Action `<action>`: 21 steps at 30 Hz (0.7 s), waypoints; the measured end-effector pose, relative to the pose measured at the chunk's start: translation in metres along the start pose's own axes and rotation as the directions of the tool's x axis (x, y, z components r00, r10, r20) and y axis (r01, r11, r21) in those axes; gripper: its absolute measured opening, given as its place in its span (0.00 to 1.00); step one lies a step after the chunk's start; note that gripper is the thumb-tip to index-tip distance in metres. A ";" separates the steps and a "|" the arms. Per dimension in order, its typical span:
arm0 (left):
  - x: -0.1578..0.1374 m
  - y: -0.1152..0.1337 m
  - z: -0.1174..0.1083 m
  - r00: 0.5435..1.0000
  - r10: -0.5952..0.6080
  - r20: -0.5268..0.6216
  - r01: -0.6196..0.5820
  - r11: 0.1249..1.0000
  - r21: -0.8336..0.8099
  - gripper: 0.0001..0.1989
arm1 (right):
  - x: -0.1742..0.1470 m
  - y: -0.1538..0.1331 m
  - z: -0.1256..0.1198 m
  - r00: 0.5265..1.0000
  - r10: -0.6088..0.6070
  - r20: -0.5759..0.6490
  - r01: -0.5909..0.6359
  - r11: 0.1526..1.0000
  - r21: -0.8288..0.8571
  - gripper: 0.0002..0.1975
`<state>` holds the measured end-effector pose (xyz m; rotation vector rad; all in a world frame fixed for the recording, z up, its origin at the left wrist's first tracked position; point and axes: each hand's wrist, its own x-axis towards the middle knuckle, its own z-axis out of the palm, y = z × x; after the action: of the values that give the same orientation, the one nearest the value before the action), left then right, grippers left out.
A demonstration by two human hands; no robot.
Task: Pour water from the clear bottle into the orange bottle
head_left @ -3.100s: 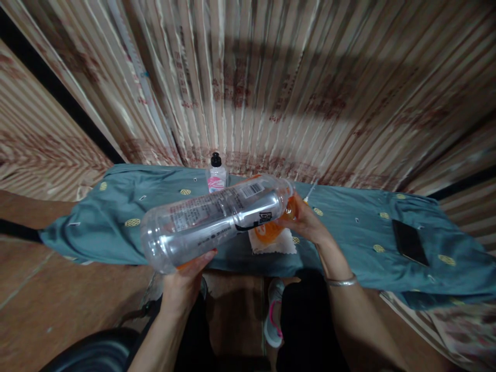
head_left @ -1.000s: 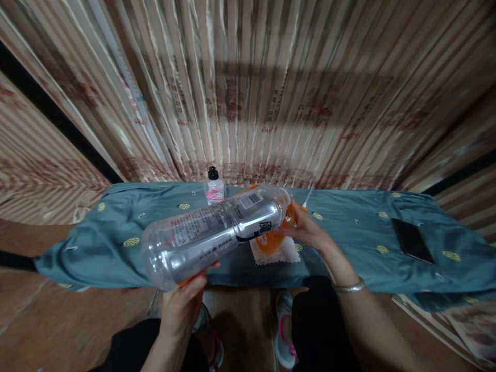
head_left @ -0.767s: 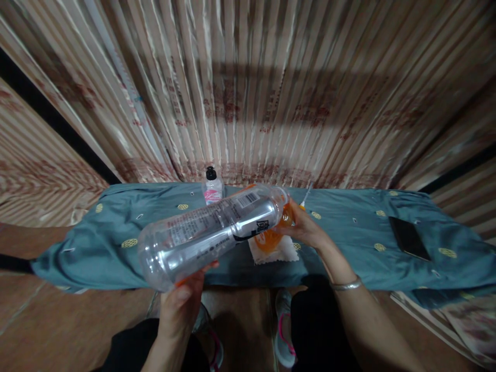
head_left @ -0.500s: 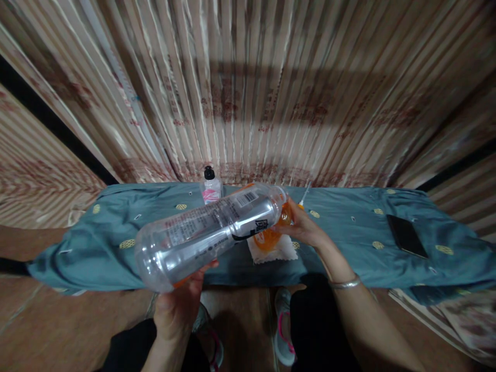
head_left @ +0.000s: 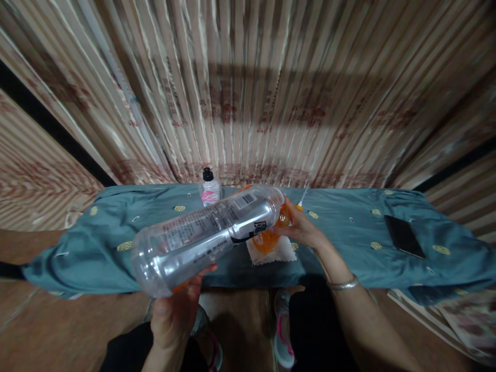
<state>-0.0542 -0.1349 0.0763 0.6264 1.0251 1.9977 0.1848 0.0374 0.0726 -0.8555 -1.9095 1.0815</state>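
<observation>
A large clear plastic bottle (head_left: 201,237) with a printed label and barcode lies tilted in the air, its mouth to the right and higher than its base. Under its base end, my left hand (head_left: 176,312) is closed round it. My right hand (head_left: 302,225) grips the neck of an orange bottle (head_left: 284,214), held against the mouth of the clear one. Much of the orange bottle is hidden behind the clear bottle. Beneath it a white cloth (head_left: 273,252) with a scalloped edge lies on the teal cover (head_left: 341,263).
A small bottle with a black cap (head_left: 209,194) stands at the back. A thin pump tube with an orange top (head_left: 303,196) lies behind my right hand. A black phone-like slab (head_left: 404,236) rests at the right. Striped, stacked cardboard (head_left: 248,93) rises behind.
Both hands keep their hold on the bottles. The clear bottle's base has shifted slightly left and down; the whole view has moved a little.
</observation>
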 end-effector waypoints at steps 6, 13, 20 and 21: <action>-0.001 0.004 0.007 0.999 -0.007 -0.032 0.007 1.000 -0.009 0.33 | -0.001 0.000 -0.001 1.000 0.007 0.004 -0.007 1.000 -0.016 0.36; 0.002 0.007 0.017 0.987 -0.009 -0.160 0.008 1.000 -0.008 0.35 | -0.001 0.001 -0.001 1.000 0.009 -0.002 -0.009 0.999 -0.033 0.37; -0.001 0.006 0.018 0.984 0.014 -0.176 -0.017 1.000 -0.012 0.34 | -0.001 0.001 -0.001 1.000 0.003 0.009 -0.002 1.000 -0.030 0.37; -0.001 0.006 0.019 0.986 0.016 -0.168 -0.019 1.000 -0.017 0.34 | -0.001 0.001 -0.002 1.000 0.000 0.013 0.001 1.000 -0.030 0.36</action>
<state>-0.0430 -0.1296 0.0914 0.4644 1.1016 2.1012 0.1869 0.0373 0.0720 -0.8660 -1.9411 1.0635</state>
